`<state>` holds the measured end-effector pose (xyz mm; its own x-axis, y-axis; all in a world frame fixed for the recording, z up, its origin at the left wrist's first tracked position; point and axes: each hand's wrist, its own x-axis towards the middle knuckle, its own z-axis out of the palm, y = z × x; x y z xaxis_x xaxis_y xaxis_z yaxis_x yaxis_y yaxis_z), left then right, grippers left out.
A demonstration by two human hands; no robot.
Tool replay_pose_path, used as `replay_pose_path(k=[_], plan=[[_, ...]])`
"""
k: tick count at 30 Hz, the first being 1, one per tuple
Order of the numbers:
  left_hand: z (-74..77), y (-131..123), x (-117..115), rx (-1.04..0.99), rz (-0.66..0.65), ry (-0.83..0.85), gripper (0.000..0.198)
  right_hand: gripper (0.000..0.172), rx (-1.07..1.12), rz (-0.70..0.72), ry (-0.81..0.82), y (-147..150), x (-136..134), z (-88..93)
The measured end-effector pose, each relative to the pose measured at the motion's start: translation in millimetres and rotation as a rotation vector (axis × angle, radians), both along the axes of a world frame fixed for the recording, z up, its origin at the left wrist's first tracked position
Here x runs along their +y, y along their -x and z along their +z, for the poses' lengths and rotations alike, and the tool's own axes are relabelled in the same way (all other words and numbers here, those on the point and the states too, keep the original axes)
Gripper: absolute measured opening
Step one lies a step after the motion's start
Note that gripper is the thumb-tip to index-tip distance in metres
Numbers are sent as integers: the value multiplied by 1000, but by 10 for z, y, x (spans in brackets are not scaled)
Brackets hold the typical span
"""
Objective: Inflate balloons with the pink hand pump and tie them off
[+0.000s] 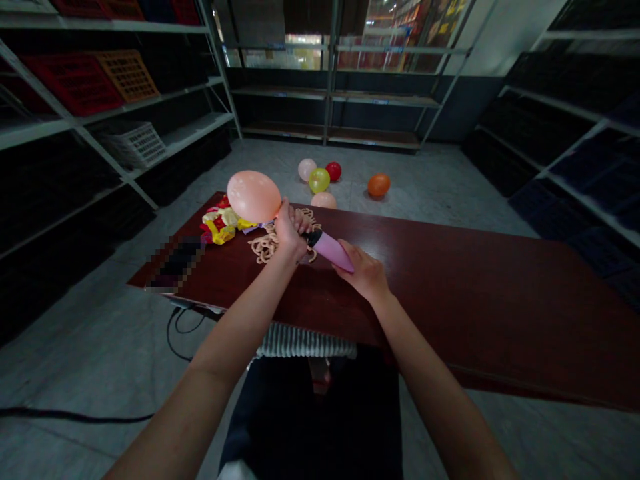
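My left hand (291, 230) is closed around the neck of an inflated peach balloon (254, 196), which sticks out up and to the left. In my right hand (367, 270) is a pink balloon pump (334, 251), gripped near its lower right end. The pump's black end (313, 237) points at my left hand; whether it sits inside the balloon's neck is hidden by my fingers. Under my left hand a tangle of beige cord-like strands (264, 247) lies on the dark red table (450, 280). Beside it is a pile of red, yellow and cream uninflated balloons (220, 223).
A blurred-out flat dark object (175, 263) lies at the table's left end. On the floor beyond are several inflated balloons, among them an orange balloon (379, 185) and a yellow balloon (319, 180). Shelves with crates (143, 143) line the room. Cables (175, 333) hang at the left.
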<state>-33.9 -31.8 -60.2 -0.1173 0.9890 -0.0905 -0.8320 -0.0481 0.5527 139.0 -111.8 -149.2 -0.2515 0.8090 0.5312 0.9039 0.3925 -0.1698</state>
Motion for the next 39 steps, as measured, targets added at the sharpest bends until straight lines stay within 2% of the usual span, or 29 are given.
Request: replay_pose_path(k=[6, 10, 14, 17, 20, 24, 28, 31, 35, 39], plan=[[-139, 278, 74, -64, 44, 85, 54, 55, -86, 59, 22, 48, -23, -1], [-114, 528, 158, -52, 66, 120, 54, 58, -97, 86, 6, 46, -24, -8], [44, 863, 257, -19, 92, 124, 54, 58, -86, 116, -14, 48, -20, 3], [251, 1100, 303, -16, 125, 131, 52, 57, -62, 134, -15, 69, -19, 19], [474, 1218, 318, -1, 136, 120, 52, 55, -30, 145, -12, 97, -13, 31], [652, 1095, 333, 56, 147, 40, 56, 56, 26, 116, 11, 82, 17, 36], [695, 785, 384, 85, 158, -53, 59, 54, 105, 33, 11, 10, 45, 27], [697, 552, 415, 94, 100, -76, 60, 55, 154, 22, 8, -22, 58, 7], [604, 261, 379, 119, 12, -84, 60, 56, 201, 5, 20, -25, 72, -20], [354, -12, 268, 140, -46, -64, 59, 59, 220, -10, 29, -25, 77, -27]])
